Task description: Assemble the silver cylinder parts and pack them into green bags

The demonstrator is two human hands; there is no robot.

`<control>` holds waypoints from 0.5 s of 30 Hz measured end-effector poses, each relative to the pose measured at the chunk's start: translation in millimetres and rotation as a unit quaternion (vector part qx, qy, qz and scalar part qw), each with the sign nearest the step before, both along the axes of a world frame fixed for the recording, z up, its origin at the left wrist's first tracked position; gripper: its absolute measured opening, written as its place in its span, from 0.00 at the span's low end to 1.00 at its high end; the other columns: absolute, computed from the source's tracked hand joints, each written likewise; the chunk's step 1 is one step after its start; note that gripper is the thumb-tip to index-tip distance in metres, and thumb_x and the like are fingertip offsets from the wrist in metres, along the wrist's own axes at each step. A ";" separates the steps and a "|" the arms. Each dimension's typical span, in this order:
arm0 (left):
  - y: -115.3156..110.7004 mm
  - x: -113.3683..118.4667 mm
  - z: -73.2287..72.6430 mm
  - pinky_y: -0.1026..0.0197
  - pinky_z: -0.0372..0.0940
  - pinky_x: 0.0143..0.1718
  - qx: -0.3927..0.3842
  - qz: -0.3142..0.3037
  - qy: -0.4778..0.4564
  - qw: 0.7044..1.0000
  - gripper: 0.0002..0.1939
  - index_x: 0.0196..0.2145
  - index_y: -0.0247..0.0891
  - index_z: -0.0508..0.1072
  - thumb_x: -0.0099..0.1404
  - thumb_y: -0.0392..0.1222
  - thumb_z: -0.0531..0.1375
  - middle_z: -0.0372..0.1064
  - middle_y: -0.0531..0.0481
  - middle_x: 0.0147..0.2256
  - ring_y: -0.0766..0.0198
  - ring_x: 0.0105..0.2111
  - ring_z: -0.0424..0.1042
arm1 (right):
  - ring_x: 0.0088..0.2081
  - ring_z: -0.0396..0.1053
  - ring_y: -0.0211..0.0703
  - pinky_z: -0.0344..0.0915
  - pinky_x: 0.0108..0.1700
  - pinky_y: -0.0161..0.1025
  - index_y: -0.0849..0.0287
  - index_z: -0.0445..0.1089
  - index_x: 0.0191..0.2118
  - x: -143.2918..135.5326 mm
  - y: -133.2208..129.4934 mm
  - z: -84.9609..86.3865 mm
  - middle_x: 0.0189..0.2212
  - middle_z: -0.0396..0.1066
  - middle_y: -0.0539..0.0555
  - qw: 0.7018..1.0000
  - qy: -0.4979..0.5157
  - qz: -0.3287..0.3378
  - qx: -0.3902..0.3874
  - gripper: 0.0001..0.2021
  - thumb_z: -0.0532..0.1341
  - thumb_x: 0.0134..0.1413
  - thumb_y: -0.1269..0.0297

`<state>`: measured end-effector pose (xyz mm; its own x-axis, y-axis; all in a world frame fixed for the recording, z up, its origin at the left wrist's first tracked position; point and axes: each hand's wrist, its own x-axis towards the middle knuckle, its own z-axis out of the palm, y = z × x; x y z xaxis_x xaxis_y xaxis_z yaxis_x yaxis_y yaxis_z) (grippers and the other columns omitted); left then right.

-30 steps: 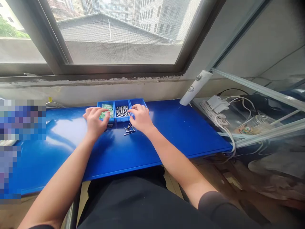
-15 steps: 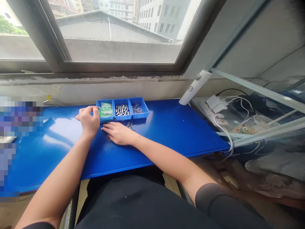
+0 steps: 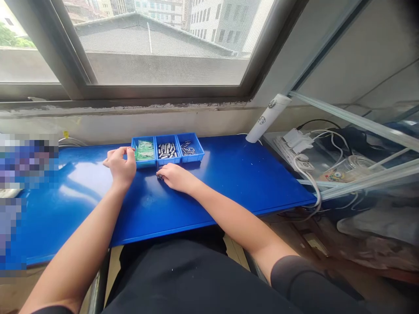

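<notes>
A person's right hand [image 3: 175, 177] pinches small metal pieces [image 3: 159, 176] near the middle blue bin [image 3: 169, 162], apparently gathering them; lifting would call for a snug grip. The curled left hand [image 3: 121, 165] nears the green-filled bin [image 3: 146, 165], its contents unclear.

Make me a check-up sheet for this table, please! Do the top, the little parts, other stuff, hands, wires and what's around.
Surface: blue tabletop, shiny, with pale reflections on the left.
Job's things: three joined blue bins; left bin has green packets, middle bin short black-and-silver pieces, right bin thin metal pieces.
Clutter: white bottle near the back right.
Left hand: beside the left bin, fingers curled.
Right hand: small dark pieces at its fingertips.
Cables: white cable by the right end.
Surroundings: window behind.
</notes>
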<state>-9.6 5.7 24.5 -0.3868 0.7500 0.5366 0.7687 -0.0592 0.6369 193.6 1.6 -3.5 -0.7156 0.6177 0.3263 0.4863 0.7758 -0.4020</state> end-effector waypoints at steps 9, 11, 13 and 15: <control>-10.7 3.9 0.2 0.59 0.64 0.35 0.054 -0.110 0.012 0.992 0.15 0.35 0.39 0.77 0.68 0.47 0.52 0.72 0.50 0.27 0.62 0.28 0.69 | 0.41 0.74 0.41 0.71 0.49 0.41 0.61 0.76 0.49 8.3 0.9 12.3 0.39 0.77 0.55 0.991 0.105 -0.055 -0.068 0.23 0.56 0.51 0.85; -14.7 7.4 -0.3 0.62 0.62 0.29 0.051 -0.171 0.016 0.984 0.15 0.36 0.39 0.77 0.67 0.49 0.54 0.69 0.53 0.23 0.66 0.22 0.65 | 0.39 0.75 0.39 0.73 0.46 0.39 0.60 0.77 0.47 8.6 1.8 13.1 0.38 0.77 0.54 0.975 0.188 -0.070 -0.101 0.21 0.58 0.50 0.82; -17.2 10.8 -1.3 0.63 0.62 0.26 0.039 -0.233 0.023 0.972 0.14 0.36 0.39 0.78 0.66 0.49 0.56 0.66 0.55 0.20 0.68 0.20 0.62 | 0.37 0.75 0.39 0.75 0.44 0.39 0.59 0.77 0.46 8.6 3.6 13.0 0.36 0.77 0.53 0.946 0.275 -0.087 -0.148 0.17 0.61 0.51 0.77; -17.8 13.2 -2.5 0.63 0.61 0.25 0.013 -0.286 0.025 0.958 0.13 0.38 0.39 0.78 0.64 0.49 0.58 0.65 0.56 0.20 0.69 0.19 0.61 | 0.37 0.76 0.40 0.76 0.45 0.40 0.58 0.76 0.45 8.2 6.5 12.3 0.35 0.77 0.52 0.906 0.358 -0.098 -0.202 0.14 0.65 0.50 0.70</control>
<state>3.6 -12.1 22.0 0.1095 0.8181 0.5645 0.6353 -0.4944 0.5933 201.8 8.1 8.8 -0.2737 0.8824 0.3826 0.1001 0.4218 -0.9011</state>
